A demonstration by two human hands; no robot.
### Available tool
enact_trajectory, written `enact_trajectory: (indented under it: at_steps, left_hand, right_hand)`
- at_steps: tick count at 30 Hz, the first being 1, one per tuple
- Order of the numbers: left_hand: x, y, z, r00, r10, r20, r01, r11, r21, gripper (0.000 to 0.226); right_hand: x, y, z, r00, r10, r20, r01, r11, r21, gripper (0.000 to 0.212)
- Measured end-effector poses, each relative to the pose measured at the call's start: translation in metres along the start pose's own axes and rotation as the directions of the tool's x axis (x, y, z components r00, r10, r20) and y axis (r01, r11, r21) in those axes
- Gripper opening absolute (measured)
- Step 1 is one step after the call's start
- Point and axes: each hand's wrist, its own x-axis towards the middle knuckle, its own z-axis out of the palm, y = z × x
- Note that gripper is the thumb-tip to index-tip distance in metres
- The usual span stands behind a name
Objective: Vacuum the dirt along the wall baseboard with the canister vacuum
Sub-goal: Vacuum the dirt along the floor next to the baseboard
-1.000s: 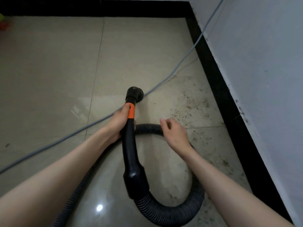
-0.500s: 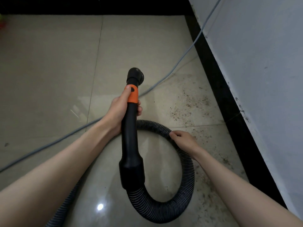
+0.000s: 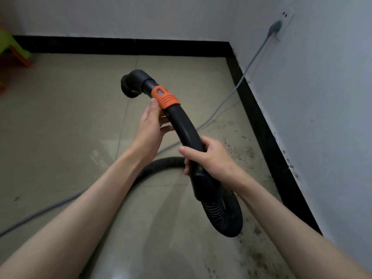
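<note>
I hold the black vacuum handle tube [image 3: 184, 127] up off the floor. It has an orange collar [image 3: 164, 98] and a round black brush nozzle [image 3: 130, 82] that points left. My right hand [image 3: 209, 158] grips the lower part of the tube. My left hand [image 3: 150, 125] touches the tube just below the orange collar, fingers loosely spread. The ribbed hose [image 3: 223, 216] loops down under my right wrist and runs off to the lower left. Dark dirt specks [image 3: 245, 152] lie on the tiles next to the black baseboard [image 3: 267, 141] on the right.
A grey power cord [image 3: 221, 105] runs from a wall socket [image 3: 279, 27] at upper right down across the floor to the left. The room corner [image 3: 229, 47] is ahead. A green and red plastic stool [image 3: 10, 49] stands at far left.
The handle tube was lifted from the floor and its nozzle turned leftward. My right hand left the hose and took hold of the tube. My left hand loosened its grip. The view tilted up.
</note>
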Motion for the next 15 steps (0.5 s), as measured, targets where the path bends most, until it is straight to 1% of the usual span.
enact_trajectory:
  at_steps: [2, 3, 5, 6, 7, 8, 10, 11, 12, 13, 14, 15]
  left_hand:
    - [-0.003, 0.0, 0.0, 0.999, 0.018, 0.037, -0.022, 0.995, 0.093, 0.027]
    - [-0.007, -0.003, 0.001, 0.998, 0.004, 0.063, -0.015, 0.985, 0.17, 0.026]
    - [-0.022, -0.015, 0.005, 0.983, -0.079, 0.164, 0.015, 0.934, 0.357, 0.032]
    - [-0.03, -0.022, 0.007, 0.959, -0.143, 0.245, 0.023, 0.899, 0.436, 0.039]
    - [-0.039, -0.03, 0.01, 0.914, -0.219, 0.343, 0.022, 0.869, 0.495, 0.047]
    - [-0.046, -0.035, 0.012, 0.845, -0.299, 0.444, 0.018, 0.844, 0.535, 0.054]
    - [-0.056, -0.044, 0.019, 0.656, -0.447, 0.608, 0.014, 0.813, 0.583, 0.064]
    - [-0.059, -0.049, 0.024, 0.565, -0.497, 0.658, 0.012, 0.803, 0.596, 0.065]
    - [-0.063, -0.054, 0.029, 0.496, -0.53, 0.688, 0.002, 0.793, 0.61, 0.063]
    - [-0.066, -0.06, 0.035, 0.459, -0.548, 0.699, -0.019, 0.781, 0.625, 0.061]
    - [-0.069, -0.068, 0.041, 0.46, -0.554, 0.694, -0.037, 0.769, 0.639, 0.058]
    - [-0.072, -0.076, 0.046, 0.493, -0.539, 0.683, -0.048, 0.767, 0.64, 0.055]
  right_hand:
    - [0.005, -0.013, -0.013, 1.0, -0.012, -0.027, 0.015, 0.997, 0.081, 0.012]
    - [0.009, -0.018, -0.02, 0.999, -0.017, -0.052, 0.022, 0.994, 0.108, 0.012]
    - [0.017, -0.026, -0.034, 0.993, -0.021, -0.114, 0.039, 0.987, 0.155, 0.013]
    - [0.021, -0.029, -0.04, 0.989, -0.017, -0.144, 0.042, 0.983, 0.177, 0.013]
    - [0.025, -0.033, -0.047, 0.985, -0.011, -0.173, 0.046, 0.979, 0.201, 0.014]
    - [0.029, -0.036, -0.054, 0.98, -0.006, -0.199, 0.053, 0.972, 0.23, 0.015]
    - [0.036, -0.041, -0.067, 0.973, -0.006, -0.232, 0.073, 0.956, 0.283, 0.016]
    - [0.038, -0.043, -0.072, 0.971, -0.01, -0.238, 0.083, 0.951, 0.298, 0.016]
    - [0.039, -0.046, -0.078, 0.971, -0.014, -0.239, 0.089, 0.948, 0.307, 0.016]
    - [0.039, -0.048, -0.083, 0.971, -0.02, -0.236, 0.094, 0.948, 0.304, 0.017]
    - [0.039, -0.05, -0.087, 0.972, -0.027, -0.235, 0.097, 0.951, 0.293, 0.017]
    - [0.038, -0.052, -0.091, 0.971, -0.035, -0.237, 0.102, 0.956, 0.275, 0.018]
